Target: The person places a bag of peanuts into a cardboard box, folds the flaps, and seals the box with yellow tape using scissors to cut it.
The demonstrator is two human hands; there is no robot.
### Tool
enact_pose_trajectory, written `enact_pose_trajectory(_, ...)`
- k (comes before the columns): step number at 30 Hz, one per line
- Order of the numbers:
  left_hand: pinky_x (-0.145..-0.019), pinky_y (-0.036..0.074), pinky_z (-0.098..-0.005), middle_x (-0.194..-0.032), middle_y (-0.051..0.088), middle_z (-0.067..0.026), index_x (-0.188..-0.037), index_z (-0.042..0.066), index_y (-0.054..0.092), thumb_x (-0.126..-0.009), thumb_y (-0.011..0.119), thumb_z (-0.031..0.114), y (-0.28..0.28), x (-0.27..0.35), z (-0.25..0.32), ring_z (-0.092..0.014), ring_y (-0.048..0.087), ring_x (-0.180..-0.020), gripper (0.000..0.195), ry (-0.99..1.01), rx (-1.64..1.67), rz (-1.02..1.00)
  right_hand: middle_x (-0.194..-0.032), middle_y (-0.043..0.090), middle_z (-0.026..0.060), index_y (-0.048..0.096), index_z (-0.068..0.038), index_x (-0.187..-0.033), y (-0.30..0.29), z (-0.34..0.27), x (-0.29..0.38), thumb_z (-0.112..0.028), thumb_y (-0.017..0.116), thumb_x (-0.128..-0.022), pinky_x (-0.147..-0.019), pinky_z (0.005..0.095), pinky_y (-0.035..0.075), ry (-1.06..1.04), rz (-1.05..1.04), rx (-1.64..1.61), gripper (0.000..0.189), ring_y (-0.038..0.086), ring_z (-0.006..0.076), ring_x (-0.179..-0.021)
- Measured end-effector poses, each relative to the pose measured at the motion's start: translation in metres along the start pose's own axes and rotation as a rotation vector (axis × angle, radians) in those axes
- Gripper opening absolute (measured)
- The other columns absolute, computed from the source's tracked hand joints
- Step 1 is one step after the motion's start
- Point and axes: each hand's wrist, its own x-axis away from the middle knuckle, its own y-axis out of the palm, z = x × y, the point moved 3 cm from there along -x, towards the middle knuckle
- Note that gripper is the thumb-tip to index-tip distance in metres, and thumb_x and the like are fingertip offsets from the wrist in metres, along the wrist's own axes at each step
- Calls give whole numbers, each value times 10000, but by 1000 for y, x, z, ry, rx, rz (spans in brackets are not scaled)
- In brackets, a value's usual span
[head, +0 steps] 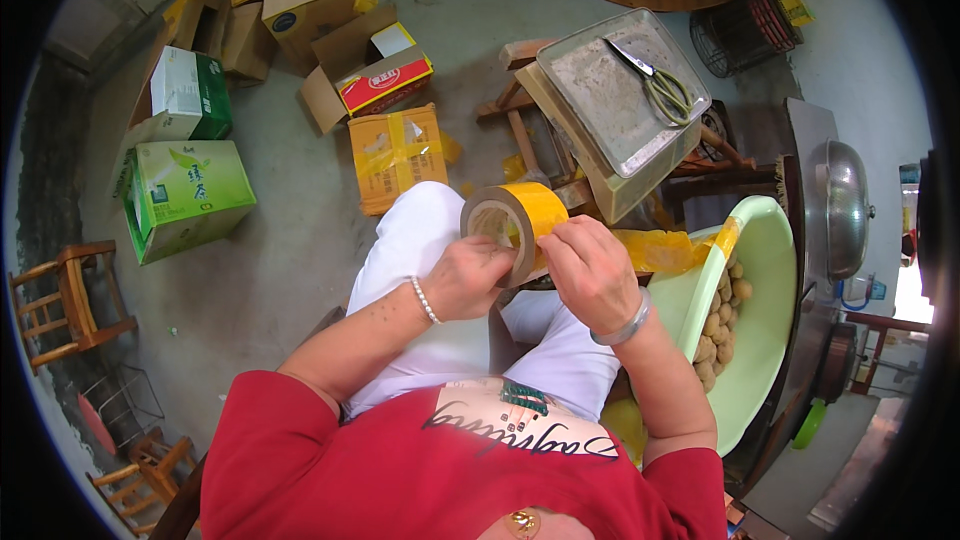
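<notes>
A wide roll of yellow packing tape (pixel 546 207) is held above my white-trousered lap. My left hand (pixel 469 277), with a beaded bracelet at its wrist, grips the roll from the left, fingers at its core. On the roll's right side, my right hand (pixel 592 270) pinches the tape at its edge. A crumpled yellow tape strip (pixel 660 251) runs behind that hand to the rim of a pale green plastic basin (pixel 769 247), where tape is stuck. Round brown potatoes (pixel 718 334) lie inside the basin. My right fingertips partly hide the tape's edge.
Green-handled scissors (pixel 660 86) rest on a metal tray (pixel 577 82) ahead right. A taped carton (pixel 397 154) stands beyond my knee, with open cartons (pixel 311 4) farther off. A green box (pixel 191 195) and wooden chair (pixel 79 300) are left. A metal lid (pixel 846 210) is right.
</notes>
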Motion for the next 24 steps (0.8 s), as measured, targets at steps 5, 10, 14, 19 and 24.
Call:
enact_pose_trajectory(5,-632,478,-357,-682,579,-107,-885,-10,542,-537,631,-11,3,3,-1,-307,574,-636,359,-4,-26,-67,-707,459,104,526,-1,-742,-1,3,-3,-58,562,-648,-697,342,469,-71,-144,101,115,505,256,-675)
enact_pose_trajectory(10,-599,465,-375,-613,526,-108,-786,10,511,-512,610,-18,4,3,-2,-319,540,-586,293,-33,-35,-32,-682,431,100,488,-25,-679,4,6,-3,-61,557,-645,-681,334,460,-56,-193,96,85,487,251,-649)
enact_pose_trajectory(14,-583,459,-381,-586,504,-107,-745,17,497,-499,604,-20,6,6,-3,-324,525,-563,270,-17,-2,-41,-671,420,101,482,-25,-670,12,7,-5,-70,559,-642,-678,337,457,-111,-213,98,93,482,254,-640)
enact_pose_trajectory(19,-597,460,-369,-620,534,-104,-818,0,516,-548,597,-12,6,6,-3,-309,550,-592,282,-56,-38,-112,-671,434,106,475,-31,-655,17,11,-1,-55,578,-613,-691,350,457,-99,-157,84,114,490,266,-643)
enact_pose_trajectory(24,-605,465,-391,-662,552,-136,-831,-12,517,-579,615,5,2,-2,-4,-319,565,-626,270,-66,-36,42,-935,571,155,549,27,-939,14,34,21,2,675,-649,-836,370,453,406,41,-255,317,569,305,-887)
